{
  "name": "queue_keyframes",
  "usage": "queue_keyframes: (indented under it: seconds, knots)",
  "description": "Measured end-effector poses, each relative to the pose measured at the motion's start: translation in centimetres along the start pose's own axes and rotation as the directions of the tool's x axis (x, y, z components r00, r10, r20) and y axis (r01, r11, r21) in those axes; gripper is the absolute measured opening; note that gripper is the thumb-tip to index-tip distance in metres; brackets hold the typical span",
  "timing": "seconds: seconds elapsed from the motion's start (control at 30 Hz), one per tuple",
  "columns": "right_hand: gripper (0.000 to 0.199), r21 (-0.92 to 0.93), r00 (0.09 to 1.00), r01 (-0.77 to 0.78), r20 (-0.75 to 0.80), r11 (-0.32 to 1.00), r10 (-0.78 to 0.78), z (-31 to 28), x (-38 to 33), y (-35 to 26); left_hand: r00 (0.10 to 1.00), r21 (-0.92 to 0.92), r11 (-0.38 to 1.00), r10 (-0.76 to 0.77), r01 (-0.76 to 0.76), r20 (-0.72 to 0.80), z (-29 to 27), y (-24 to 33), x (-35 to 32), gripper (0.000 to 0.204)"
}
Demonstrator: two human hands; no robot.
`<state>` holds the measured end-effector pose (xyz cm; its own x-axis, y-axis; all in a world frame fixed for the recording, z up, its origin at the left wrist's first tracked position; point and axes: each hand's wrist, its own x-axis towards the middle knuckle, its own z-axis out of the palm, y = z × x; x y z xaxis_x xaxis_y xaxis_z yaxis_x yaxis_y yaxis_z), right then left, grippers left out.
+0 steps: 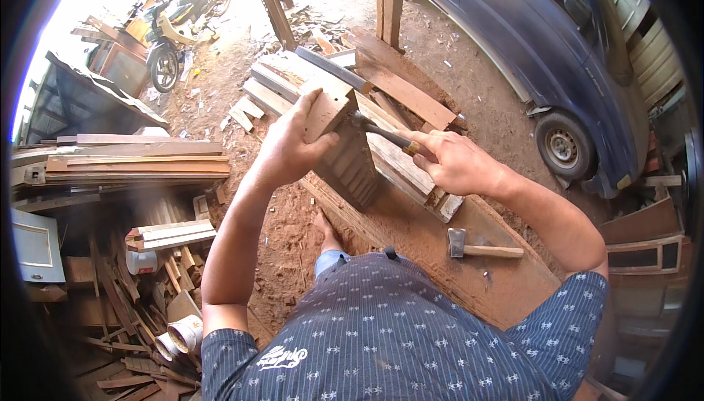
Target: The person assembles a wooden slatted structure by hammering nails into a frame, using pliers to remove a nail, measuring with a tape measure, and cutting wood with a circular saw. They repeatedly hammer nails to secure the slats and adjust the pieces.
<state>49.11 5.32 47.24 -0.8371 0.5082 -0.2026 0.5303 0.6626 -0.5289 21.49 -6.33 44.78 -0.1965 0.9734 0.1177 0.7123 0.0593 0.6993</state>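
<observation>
My left hand (297, 140) grips the upper end of a wooden block (345, 162) that stands tilted on the bench. Its fingers lie over the top, and the thumb presses the near edge. A row of slat-like grooves runs down the block's darker side. My right hand (458, 162) is wrapped around a slim tool (389, 135) that looks like a chisel, with a dark shaft and a brass-coloured band. The tool's tip meets the block near its upper right edge. A hammer (484, 251) with a metal head and wooden handle lies on the bench (411, 232), nearer to me.
Several planks (403, 89) lie beyond the block. Stacked boards (139, 162) and scrap wood (117, 291) fill the left, beside white buckets (187, 333). A blue vehicle (543, 56) stands at the right, and a motorcycle (165, 49) at the far left.
</observation>
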Motion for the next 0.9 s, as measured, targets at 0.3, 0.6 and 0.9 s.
queue_keyframes:
  seconds: [0.3, 0.6, 0.9]
  knots:
    - [0.052, -0.297, 0.994, 0.006, -0.100, 0.955, -0.037, 0.9, 0.8, -1.3, 0.994, 0.026, 0.997, -0.076, 0.074, 0.080, -1.7, 0.5, -0.1, 0.077]
    - [0.032, 0.576, 0.964, -0.211, 0.255, 0.790, 0.072, 7.1, 4.2, -2.4, 0.959, 0.248, 0.927, -0.282, 0.283, -0.041, -2.7, 0.5, 1.2, 0.073]
    - [0.018, 0.820, 0.991, -0.032, -0.049, 0.571, 0.126, 22.6, 7.3, -0.3, 0.878, 0.183, 0.865, -0.477, 0.467, 0.016, -5.4, -2.3, 2.6, 0.079]
